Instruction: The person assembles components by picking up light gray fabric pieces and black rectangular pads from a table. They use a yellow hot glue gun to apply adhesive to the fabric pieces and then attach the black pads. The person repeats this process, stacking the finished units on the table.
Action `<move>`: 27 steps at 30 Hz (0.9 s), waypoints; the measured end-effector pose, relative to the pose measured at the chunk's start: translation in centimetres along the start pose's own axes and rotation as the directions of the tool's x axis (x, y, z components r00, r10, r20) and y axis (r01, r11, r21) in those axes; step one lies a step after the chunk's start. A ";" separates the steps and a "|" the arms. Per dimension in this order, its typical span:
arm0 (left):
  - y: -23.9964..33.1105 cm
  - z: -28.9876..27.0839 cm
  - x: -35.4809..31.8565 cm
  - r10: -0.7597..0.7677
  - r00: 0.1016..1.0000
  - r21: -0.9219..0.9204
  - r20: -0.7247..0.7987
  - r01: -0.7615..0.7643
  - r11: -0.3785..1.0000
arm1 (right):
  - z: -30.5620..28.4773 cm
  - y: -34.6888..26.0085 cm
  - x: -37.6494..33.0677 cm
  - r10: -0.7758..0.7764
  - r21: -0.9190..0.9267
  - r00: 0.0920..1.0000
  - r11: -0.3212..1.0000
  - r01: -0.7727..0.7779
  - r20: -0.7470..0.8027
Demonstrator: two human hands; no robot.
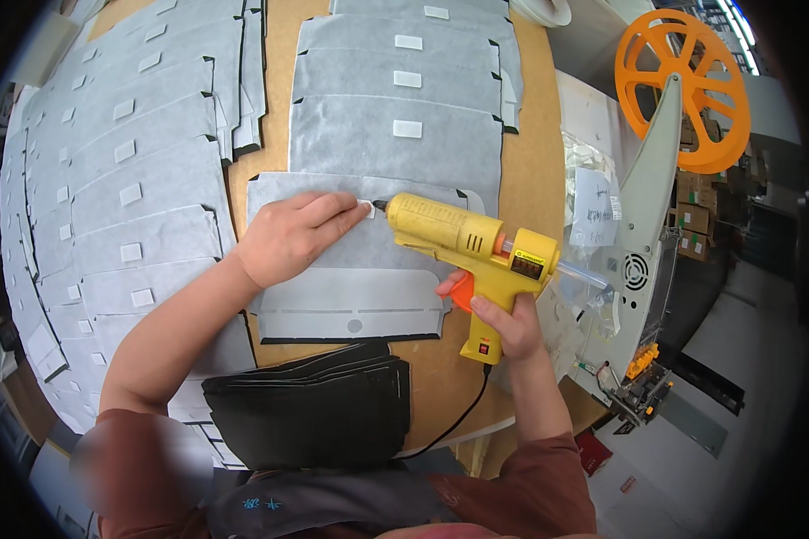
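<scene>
Wooden bench covered in grey fabric panels. My right hand grips yellow glue gun, nozzle at small white patch; left hand fingertips press that patch onto front grey panel.

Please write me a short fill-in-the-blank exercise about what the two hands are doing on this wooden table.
1. The right hand holds a yellow hot glue gun with an ____ trigger.
2. The left hand presses a small ____ rectangular patch at the gun's nozzle.
3. That patch lies on a flat ____ fabric panel.
4. The stack of black fabric pieces lies ____ the person than that panel.

Missing words: orange; white; grey; nearer
</scene>
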State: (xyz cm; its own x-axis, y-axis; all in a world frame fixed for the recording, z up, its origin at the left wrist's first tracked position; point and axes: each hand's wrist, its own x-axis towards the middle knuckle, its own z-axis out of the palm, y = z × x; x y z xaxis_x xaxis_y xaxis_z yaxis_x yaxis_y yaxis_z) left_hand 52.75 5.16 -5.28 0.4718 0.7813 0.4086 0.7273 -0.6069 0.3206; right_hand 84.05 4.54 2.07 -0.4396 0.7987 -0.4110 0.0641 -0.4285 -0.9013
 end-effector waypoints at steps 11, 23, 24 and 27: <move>0.0 0.0 0.1 -0.001 1.000 0.003 -0.001 0.001 1.000 | -0.3 0.1 0.3 0.032 -0.030 0.999 0.999 -0.031 0.011; -0.1 0.1 0.0 -0.006 1.000 -0.021 0.013 0.006 1.000 | -0.5 0.4 0.3 -0.007 0.007 0.999 1.000 0.007 0.032; -0.1 0.1 0.0 -0.008 1.000 -0.022 0.015 0.008 1.000 | -0.5 0.4 0.3 -0.009 0.007 0.999 1.000 0.009 0.035; -0.1 0.0 0.0 -0.012 1.000 -0.027 0.016 0.013 1.000 | -0.6 0.3 0.3 0.003 -0.011 0.999 1.000 -0.003 0.035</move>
State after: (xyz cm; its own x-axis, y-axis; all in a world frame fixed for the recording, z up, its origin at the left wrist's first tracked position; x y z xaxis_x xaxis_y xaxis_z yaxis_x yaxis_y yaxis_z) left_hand 52.70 5.22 -5.25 0.4710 0.7909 0.3906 0.7193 -0.6007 0.3490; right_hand 84.44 4.89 1.60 -0.4708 0.7819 -0.4088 0.0752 -0.4261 -0.9016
